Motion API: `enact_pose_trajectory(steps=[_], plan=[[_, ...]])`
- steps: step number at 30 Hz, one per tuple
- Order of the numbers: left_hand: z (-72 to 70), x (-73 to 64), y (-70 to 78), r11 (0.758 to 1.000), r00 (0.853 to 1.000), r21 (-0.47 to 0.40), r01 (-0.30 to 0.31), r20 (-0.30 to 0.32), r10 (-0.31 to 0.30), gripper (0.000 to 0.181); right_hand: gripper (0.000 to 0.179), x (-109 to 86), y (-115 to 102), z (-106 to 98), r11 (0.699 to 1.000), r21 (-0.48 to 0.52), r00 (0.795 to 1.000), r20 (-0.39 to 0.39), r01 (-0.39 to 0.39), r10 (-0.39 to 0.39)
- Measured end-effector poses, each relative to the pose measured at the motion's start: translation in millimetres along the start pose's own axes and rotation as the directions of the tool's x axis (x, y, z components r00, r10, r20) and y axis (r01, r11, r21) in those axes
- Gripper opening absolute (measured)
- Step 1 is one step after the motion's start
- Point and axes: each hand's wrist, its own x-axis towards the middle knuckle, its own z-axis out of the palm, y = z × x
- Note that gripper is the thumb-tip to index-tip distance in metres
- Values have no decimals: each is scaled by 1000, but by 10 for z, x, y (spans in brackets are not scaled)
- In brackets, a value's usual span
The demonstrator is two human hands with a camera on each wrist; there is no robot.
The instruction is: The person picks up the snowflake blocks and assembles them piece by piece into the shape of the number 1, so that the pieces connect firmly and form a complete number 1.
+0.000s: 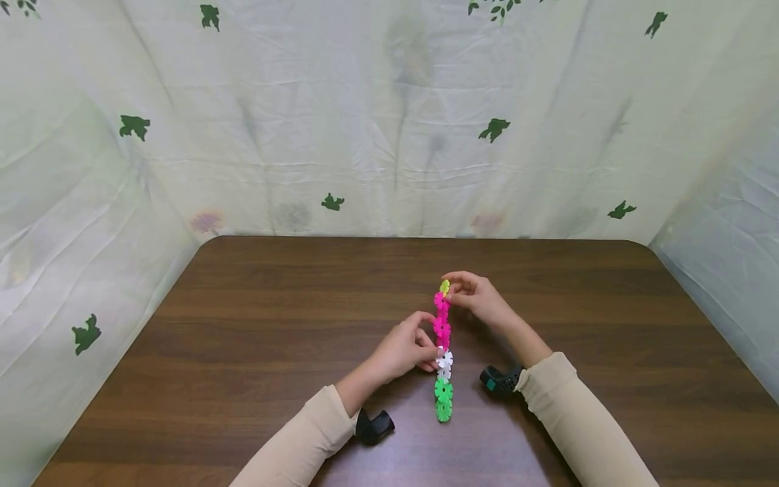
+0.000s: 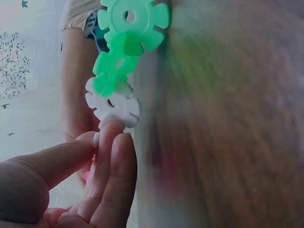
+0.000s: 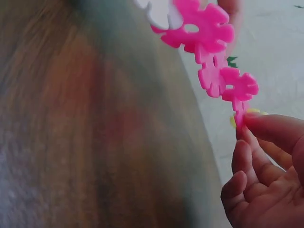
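A chain of interlocking flower-shaped plastic discs (image 1: pixel 442 328) runs away from the person in the head view. Its near end is green, then come white and pink discs, with a yellow disc (image 1: pixel 445 287) at the far end. My left hand (image 1: pixel 402 348) pinches the chain at its white part; the left wrist view shows thumb and fingers on a white disc (image 2: pixel 121 108), beside green discs (image 2: pixel 148 21). With thumb and fingers, my right hand (image 1: pixel 483 299) grips the far end. There, pink discs (image 3: pixel 211 31) lead to the fingertips, which partly hide the yellow disc.
Beneath the hands is a brown wooden table (image 1: pixel 274 304) with rounded far corners. A pale curtain (image 1: pixel 365 122) with green leaf shapes stands behind it and along both sides. Black straps with small devices (image 1: pixel 374 427) sit at both wrists, below beige sleeves.
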Motion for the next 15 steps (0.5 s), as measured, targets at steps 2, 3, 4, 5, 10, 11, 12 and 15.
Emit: enact_pose_trajectory(steps=[2,3,4,5,10,11,12,15], plan=[[5,1,-2,1000,1000,25,10,1,-10,49,37,11,20,13,1000,-20,1000,8,-21,21],[7,1,-2,999,1000,36,15,2,-15,49,37,29,60,14,999,-24,1000,14,-25,25],[9,0,0,999,1000,46,20,3,-20,50,37,49,105,16,999,-29,999,23,-28,29],[10,-1,3,998,1000,58,26,4,-26,51,37,71,151,17,999,-37,999,32,-32,33],[20,6,14,993,999,107,51,3,-52,53,37,148,320,24,994,-98,997,62,-45,51],[22,10,13,992,998,114,56,3,-57,53,36,154,332,26,993,-107,997,64,-46,53],[22,14,11,991,998,121,60,3,-61,52,36,157,337,28,992,-114,996,66,-45,52],[20,27,2,987,997,143,70,4,-71,53,33,156,331,31,990,-134,996,68,-50,59]])
